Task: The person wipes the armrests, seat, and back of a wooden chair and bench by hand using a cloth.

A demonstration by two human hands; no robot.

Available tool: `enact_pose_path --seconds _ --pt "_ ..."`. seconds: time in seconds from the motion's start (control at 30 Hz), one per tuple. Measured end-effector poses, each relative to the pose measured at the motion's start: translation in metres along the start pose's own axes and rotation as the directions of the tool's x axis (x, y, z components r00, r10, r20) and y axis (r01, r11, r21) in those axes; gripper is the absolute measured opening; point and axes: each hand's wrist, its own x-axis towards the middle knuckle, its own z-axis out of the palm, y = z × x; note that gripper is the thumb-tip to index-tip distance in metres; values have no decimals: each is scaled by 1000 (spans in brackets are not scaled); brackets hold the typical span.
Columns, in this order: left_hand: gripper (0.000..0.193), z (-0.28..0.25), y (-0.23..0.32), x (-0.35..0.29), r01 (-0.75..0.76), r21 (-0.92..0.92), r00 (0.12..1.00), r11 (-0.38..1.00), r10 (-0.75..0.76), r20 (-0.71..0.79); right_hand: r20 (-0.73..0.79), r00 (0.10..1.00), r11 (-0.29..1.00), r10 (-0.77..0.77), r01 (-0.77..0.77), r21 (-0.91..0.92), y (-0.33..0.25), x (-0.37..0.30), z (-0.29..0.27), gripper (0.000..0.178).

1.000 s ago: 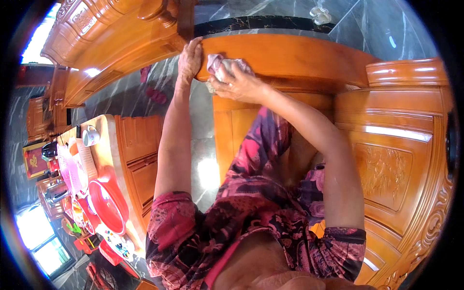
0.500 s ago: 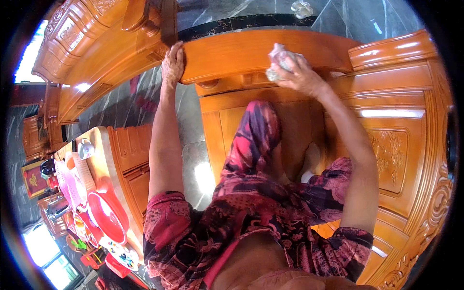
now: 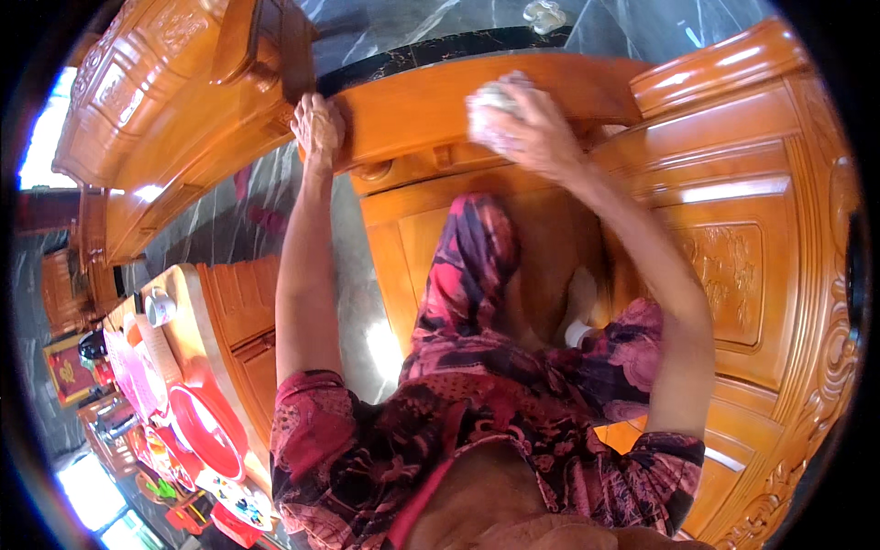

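A crumpled, pale cloth [image 3: 493,115] is bunched under my right hand [image 3: 532,133], which presses it on the top of a long, curved wooden armrest [image 3: 412,115]. The armrest is glossy orange-brown and belongs to a carved wooden bench [image 3: 733,266]. My left hand [image 3: 318,130] is closed around the armrest's left end, fingers curled over it. Part of the cloth is hidden beneath my right fingers. My knee, in patterned pink and dark trousers [image 3: 472,247], rests on the wooden seat [image 3: 390,243] just below the armrest.
Another carved wooden seat [image 3: 174,137] stands at the upper left. To the lower left, a table [image 3: 197,316] carries a red basin [image 3: 197,431], a pink basket [image 3: 133,371] and a white mug [image 3: 159,307]. Grey marbled floor [image 3: 357,275] shows between the furniture.
My right hand has slid left along the armrest with the cloth. My left hand stays at the armrest's end, and the whole view has shifted slightly.
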Motion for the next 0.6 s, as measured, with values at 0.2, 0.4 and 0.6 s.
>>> enact_pose_path --seconds 0.2,0.4,0.6 --pt "48 2 27 -6 60 -19 998 998 -61 -15 235 972 985 -3 44 -168 -33 29 56 55" --pt "76 0 25 -13 -43 38 994 998 47 -98 181 977 988 -111 128 -86 6 7 36 55" --pt "73 -2 33 -11 -41 41 999 998 42 -20 121 966 913 -227 254 -318 77 -56 -11 53"
